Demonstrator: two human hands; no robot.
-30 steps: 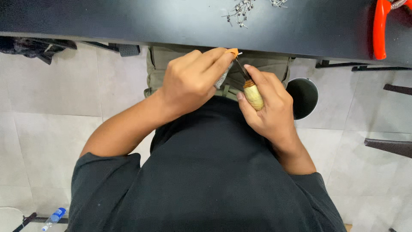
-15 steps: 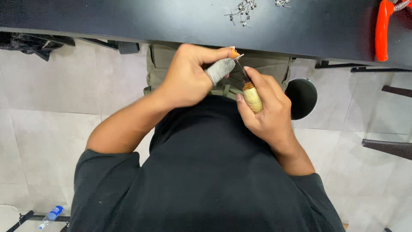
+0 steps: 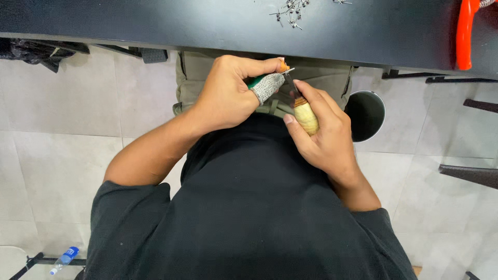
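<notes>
- Wooden-handled small tool with a pale rounded handle and thin dark metal tip (image 3: pixel 305 115) sits in the right hand (image 3: pixel 324 137), whose grip is curled tight around the handle, forefinger laid along the top towards the tip.
- Left hand (image 3: pixel 228 96) has its grip pinched on a small piece with a green part and an orange end (image 3: pixel 280 68); a grey knitted finger guard (image 3: pixel 267 87) covers the thumb pressing against it.
- Both hands meet close above the person's lap, just below the near edge of the dark desk (image 3: pixel 155 26), with the tool's tip touching or nearly touching the small piece; the exact contact is too small to tell.
- Olive-green trousers (image 3: pixel 194 78) and a black T-shirt (image 3: pixel 249 207) fill the middle of the view.
- On the desk lie a scatter of small metal pins (image 3: pixel 290 11) and an orange-handled tool (image 3: pixel 465 33), well apart from the hands.
- Beside the right hand, a round black bin (image 3: pixel 365 115) stands on the pale tiled floor (image 3: pixel 62 135); a small plastic bottle with a blue cap (image 3: pixel 63 258) lies at lower left.
</notes>
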